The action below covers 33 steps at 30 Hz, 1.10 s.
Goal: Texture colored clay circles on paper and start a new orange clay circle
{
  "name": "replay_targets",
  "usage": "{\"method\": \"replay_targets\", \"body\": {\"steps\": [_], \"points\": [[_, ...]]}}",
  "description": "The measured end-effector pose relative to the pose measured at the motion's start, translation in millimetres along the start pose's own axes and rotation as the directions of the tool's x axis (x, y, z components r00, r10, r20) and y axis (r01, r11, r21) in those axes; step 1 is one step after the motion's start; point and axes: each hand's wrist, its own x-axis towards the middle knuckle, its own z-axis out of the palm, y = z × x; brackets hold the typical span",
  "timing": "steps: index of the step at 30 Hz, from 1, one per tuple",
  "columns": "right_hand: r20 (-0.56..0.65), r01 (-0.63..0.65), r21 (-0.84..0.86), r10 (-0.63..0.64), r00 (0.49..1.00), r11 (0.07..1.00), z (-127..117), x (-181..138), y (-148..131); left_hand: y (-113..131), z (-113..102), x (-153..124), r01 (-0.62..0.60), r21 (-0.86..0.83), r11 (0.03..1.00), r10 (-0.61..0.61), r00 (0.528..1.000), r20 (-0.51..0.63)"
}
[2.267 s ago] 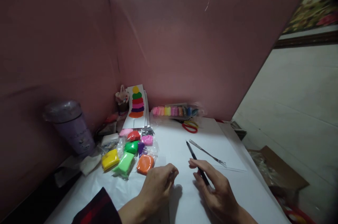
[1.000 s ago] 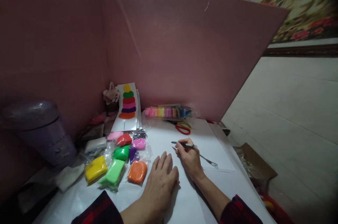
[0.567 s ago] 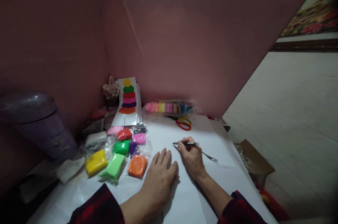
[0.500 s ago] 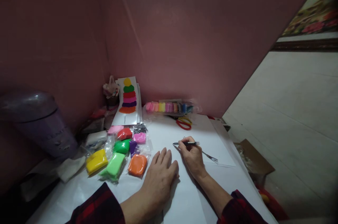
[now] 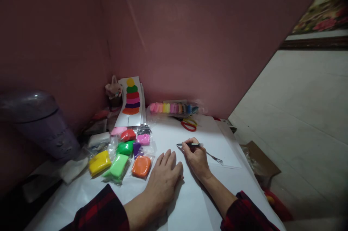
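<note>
My left hand (image 5: 164,177) lies flat on the white paper (image 5: 190,202), fingers stretched out and holding nothing. Just right of it my right hand (image 5: 196,158) is closed around a black pen (image 5: 190,145), whose tip points left over the sheet. A thin metal fork-like tool (image 5: 214,157) lies on the paper right behind my right hand. Left of my left hand sit several bagged lumps of modelling clay: orange (image 5: 141,166), light green (image 5: 117,166), yellow (image 5: 99,163), dark green (image 5: 125,147), red (image 5: 127,135) and pink (image 5: 143,139).
A card with stacked coloured shapes (image 5: 132,100) leans on the pink partition (image 5: 190,42). Beside it lie a strip of coloured clay sticks (image 5: 174,107) and red-handled scissors (image 5: 189,125). A purple lidded container (image 5: 40,124) stands at the left. A cardboard box (image 5: 259,158) sits off the table's right edge.
My right hand picked the pen up off the paper and moved forward with it. My left hand went from curled to flat on the sheet. Over the last half second nothing but the view shifted.
</note>
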Motion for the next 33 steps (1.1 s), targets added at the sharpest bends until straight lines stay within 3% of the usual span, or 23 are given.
{"method": "replay_targets", "body": {"steps": [33], "points": [[0.002,-0.016,-0.006,0.016,1.0,1.0,-2.6,-3.9,-6.3,1.8,-4.1,0.8,0.013,0.001,1.0,-0.013,1.0,-0.006]]}}
